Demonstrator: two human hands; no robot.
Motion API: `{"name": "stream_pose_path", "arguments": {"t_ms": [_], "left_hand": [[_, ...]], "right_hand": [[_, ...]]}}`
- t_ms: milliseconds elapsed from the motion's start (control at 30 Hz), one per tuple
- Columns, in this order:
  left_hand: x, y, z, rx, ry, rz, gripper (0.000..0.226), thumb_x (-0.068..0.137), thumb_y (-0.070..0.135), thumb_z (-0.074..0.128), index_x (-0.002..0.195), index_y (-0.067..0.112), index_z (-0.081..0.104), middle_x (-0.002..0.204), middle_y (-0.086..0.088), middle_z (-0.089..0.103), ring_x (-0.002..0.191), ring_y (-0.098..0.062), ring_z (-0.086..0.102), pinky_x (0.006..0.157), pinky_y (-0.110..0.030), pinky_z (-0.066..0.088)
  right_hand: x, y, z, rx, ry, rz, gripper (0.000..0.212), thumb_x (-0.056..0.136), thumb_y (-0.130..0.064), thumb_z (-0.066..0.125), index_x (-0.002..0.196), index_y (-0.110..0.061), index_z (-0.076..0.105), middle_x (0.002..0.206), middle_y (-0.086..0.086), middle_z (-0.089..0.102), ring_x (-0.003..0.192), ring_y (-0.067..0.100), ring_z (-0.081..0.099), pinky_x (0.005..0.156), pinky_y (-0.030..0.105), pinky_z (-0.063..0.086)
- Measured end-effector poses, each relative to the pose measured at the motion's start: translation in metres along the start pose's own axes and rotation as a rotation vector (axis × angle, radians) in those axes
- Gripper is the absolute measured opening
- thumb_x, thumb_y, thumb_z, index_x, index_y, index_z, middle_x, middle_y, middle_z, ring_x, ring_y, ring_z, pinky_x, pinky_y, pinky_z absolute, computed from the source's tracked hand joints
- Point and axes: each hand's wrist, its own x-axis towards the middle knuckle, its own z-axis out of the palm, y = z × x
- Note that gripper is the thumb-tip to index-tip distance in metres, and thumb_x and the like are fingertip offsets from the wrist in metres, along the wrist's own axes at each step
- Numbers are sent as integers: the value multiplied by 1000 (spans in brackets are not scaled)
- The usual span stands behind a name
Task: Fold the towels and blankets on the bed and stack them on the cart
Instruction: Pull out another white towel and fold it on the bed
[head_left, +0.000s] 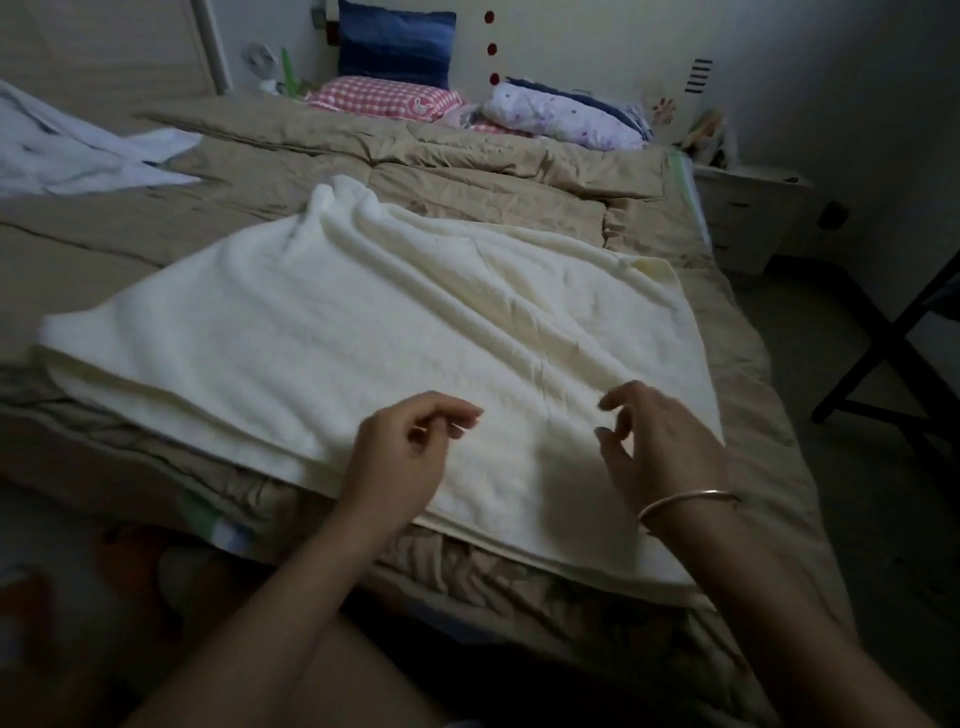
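Observation:
A large cream blanket (363, 332) lies spread over the near part of the bed (519, 176), doubled over, with layered edges showing along its near side. My left hand (410, 452) hovers over the blanket's near edge with loosely curled fingers and holds nothing. My right hand (660, 447), a bangle on its wrist, hangs just above the blanket to the right, fingers relaxed and apart, gripping nothing. A white towel (78, 150) lies crumpled at the far left of the bed.
A tan quilt covers the bed. Pillows (395, 96) and a rolled floral quilt (561, 117) sit at the headboard. A white nightstand (748, 213) stands to the right, and a dark folding frame (893, 338) stands on the floor at the right.

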Motion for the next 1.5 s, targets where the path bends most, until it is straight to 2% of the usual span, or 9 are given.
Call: {"name": "stream_pose_path", "arguments": {"t_ms": [100, 233, 467, 633, 733, 933, 1133, 1400, 1500], "left_hand": [[12, -22, -56, 239, 222, -17, 44, 84, -3, 44, 85, 32, 70, 86, 14, 71, 84, -2, 65, 75, -25, 52], [10, -58, -139, 610, 384, -4, 51, 73, -15, 42, 95, 23, 68, 100, 5, 63, 96, -20, 55, 83, -36, 46], [25, -109, -276, 918, 523, -147, 43, 77, -3, 58, 117, 11, 59, 122, -13, 55, 115, -36, 47, 98, -46, 39], [46, -141, -325, 516, 428, -490, 52, 82, 12, 73, 129, 8, 51, 124, -15, 59, 104, -29, 58, 92, -44, 50], [51, -152, -331, 368, 369, -501, 40, 83, 14, 73, 120, 11, 56, 112, -8, 62, 96, -24, 61, 89, -43, 53], [61, -158, -324, 554, 437, -451, 32, 75, 12, 73, 101, 10, 55, 100, -7, 64, 90, -23, 60, 78, -34, 49], [73, -155, -313, 700, 555, -433, 24, 76, 25, 68, 69, 13, 49, 68, -6, 58, 71, -30, 58, 66, -39, 47], [46, -138, -367, 802, 86, -520, 25, 77, 20, 70, 96, 15, 55, 97, -1, 65, 88, -21, 61, 73, -32, 49], [38, -133, -368, 772, 256, -589, 18, 83, 25, 68, 91, 11, 60, 84, -3, 67, 74, -18, 63, 62, -29, 50]], "right_hand": [[3, -73, 20, 212, -182, -164, 9, 90, -32, 56, 99, -34, 58, 85, -13, 62, 78, 11, 58, 69, 29, 46], [10, -168, 65, 341, -266, -400, 14, 91, -30, 53, 102, -30, 62, 98, -8, 64, 88, 16, 61, 73, 30, 46], [37, -288, 114, 261, -258, -583, 27, 94, -33, 50, 118, -20, 52, 115, 1, 52, 102, 26, 55, 66, 32, 36], [58, -332, 135, 144, -279, -600, 34, 94, -34, 50, 122, -15, 45, 117, 5, 51, 100, 29, 55, 65, 31, 31], [65, -342, 143, 125, -278, -594, 34, 94, -31, 49, 124, -16, 42, 117, 4, 52, 97, 29, 56, 63, 31, 32], [64, -352, 153, 55, -298, -639, 30, 97, -33, 41, 122, -18, 47, 115, 2, 56, 95, 30, 59, 64, 30, 34], [69, -341, 159, 223, -352, -431, 26, 100, -27, 35, 112, -24, 57, 105, 0, 65, 91, 27, 60, 71, 32, 47], [66, -337, 166, 213, -318, -481, 22, 99, -32, 36, 106, -24, 56, 105, -4, 62, 86, 23, 59, 66, 29, 44], [60, -338, 166, 223, -284, -547, 18, 96, -38, 43, 103, -26, 55, 102, -8, 59, 82, 18, 58, 63, 27, 44]]}}
